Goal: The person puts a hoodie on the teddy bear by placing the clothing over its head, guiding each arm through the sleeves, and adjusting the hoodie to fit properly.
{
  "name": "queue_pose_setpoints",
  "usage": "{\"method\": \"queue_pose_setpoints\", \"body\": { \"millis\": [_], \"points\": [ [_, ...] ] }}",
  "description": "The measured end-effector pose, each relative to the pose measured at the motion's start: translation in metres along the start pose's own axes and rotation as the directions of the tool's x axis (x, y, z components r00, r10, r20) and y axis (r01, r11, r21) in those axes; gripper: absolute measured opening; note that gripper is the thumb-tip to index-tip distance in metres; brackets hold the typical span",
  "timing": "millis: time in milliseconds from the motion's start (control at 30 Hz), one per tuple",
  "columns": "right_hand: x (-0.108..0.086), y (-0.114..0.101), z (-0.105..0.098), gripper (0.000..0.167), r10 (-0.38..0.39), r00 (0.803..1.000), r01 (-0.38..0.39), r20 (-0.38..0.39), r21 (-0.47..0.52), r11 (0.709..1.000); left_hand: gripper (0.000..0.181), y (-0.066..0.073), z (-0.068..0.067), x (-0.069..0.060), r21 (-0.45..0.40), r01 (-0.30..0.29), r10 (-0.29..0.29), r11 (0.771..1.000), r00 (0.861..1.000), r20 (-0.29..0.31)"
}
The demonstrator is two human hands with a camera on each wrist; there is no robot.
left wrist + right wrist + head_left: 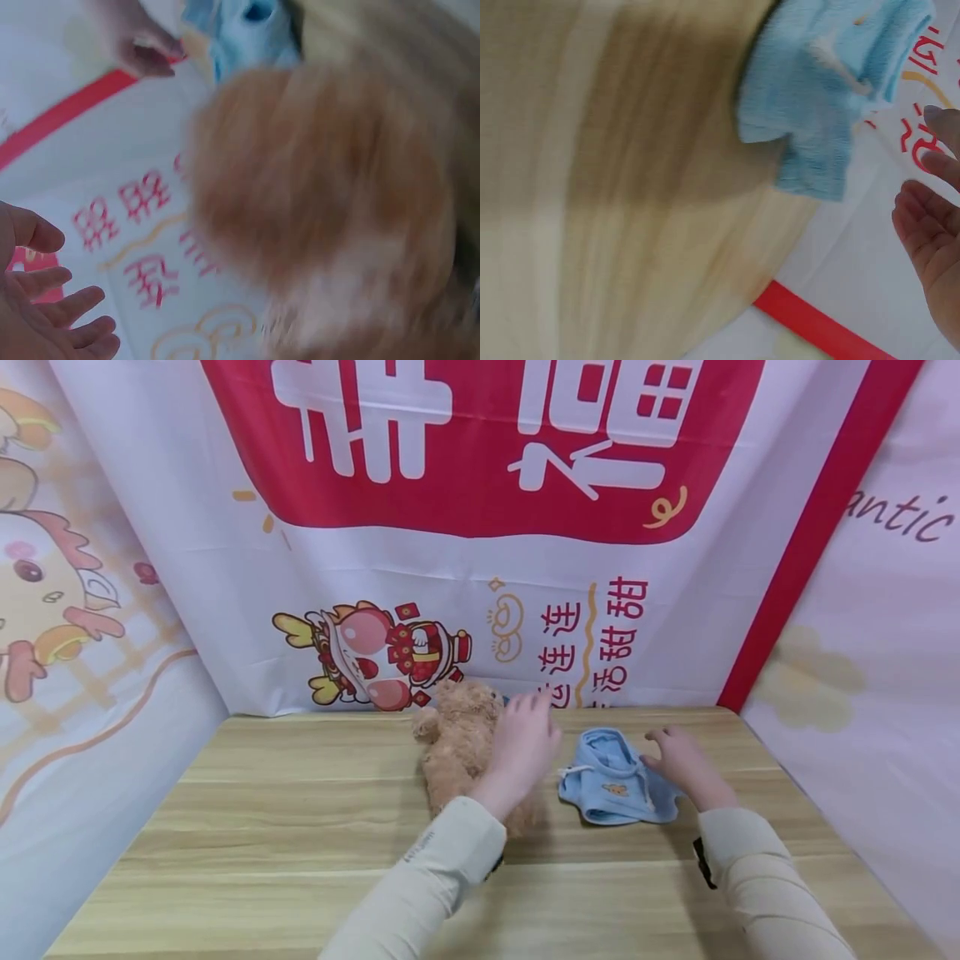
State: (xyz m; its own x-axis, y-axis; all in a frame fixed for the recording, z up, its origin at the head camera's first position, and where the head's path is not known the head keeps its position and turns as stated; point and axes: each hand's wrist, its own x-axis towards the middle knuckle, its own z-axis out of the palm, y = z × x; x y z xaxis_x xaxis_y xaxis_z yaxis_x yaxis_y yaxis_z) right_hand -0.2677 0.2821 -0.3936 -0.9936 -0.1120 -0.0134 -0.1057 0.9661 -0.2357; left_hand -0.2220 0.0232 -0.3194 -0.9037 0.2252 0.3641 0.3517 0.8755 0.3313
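Left hand (522, 739), spread, is hovering mid-frame by a fluffy tan teddy (453, 752). Right hand (684, 767), spread, is hovering centre-right beside a blue cloth hoodie (600, 806).

The head view is bright, under soft, even light whose direction cannot be told; faint shadows lie on the table (262, 827) by the bear (453, 747) and beneath the right sleeve (757, 868); the side walls (862, 602) slant with wide-angle stretch; the left wrist view is dimmer and hazy, the bear badly blurred, the left hand (60, 307) sharper; in the right wrist view, wood grain smears, shadow darkening it beside the hoodie (810, 97).
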Motion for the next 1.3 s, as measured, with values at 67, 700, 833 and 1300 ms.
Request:
{"method": "queue_pose_setpoints", "body": {
  "millis": [67, 700, 833, 1300],
  "points": [
    [-0.002, 0.002, 0.003, 0.035, -0.021, 1.0, 0.021, -0.006, -0.015, 1.0, 0.041, 0.006, 0.014, -0.004, 0.074, -0.049, 0.05, 0.996, 0.999, -0.013],
    [-0.005, 0.021, 0.036, 0.027, -0.099, 0.995, 0.1, 0.029, -0.04, 0.994, 0.018, 0.016, 0.117, -0.033, 0.343, -0.085, 0.045, 0.936, 0.991, 0.123],
    [-0.006, 0.022, 0.035, 0.025, -0.104, 0.994, 0.104, 0.022, -0.01, 0.995, 0.024, 0.015, 0.129, -0.036, 0.339, -0.095, 0.047, 0.936, 0.988, 0.147],
    [-0.004, 0.023, 0.037, 0.027, -0.039, 0.995, 0.04, 0.091, -0.005, 0.999, 0.038, 0.017, 0.138, -0.035, 0.274, -0.115, 0.053, 0.955, 0.973, 0.224]
  ]
}}
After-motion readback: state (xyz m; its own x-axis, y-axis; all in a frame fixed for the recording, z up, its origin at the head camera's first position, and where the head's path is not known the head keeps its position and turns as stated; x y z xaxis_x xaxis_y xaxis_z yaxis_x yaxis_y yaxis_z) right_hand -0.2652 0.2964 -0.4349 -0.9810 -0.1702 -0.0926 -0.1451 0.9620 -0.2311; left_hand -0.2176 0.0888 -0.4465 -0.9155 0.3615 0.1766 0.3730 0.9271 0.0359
